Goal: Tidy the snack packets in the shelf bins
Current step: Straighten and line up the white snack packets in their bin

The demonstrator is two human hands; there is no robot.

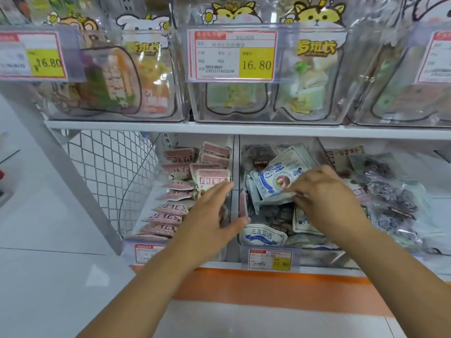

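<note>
On lower shelf (219, 264), left bin (136, 191): pink packets (178, 156) stacked in rows. Above the wall shared with middle bin (322, 258): left hand (214, 215) flat, fingers straight, holding nothing. Atop middle bin's heap: tilted blue-white packet (273, 181), lower edge pinched by right hand (324, 193). Far right: dark packets (390, 191).

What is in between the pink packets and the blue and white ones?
In the head view, clear bin walls separate pink packets and blue-and-white packets; the left hand straddles them.
</note>
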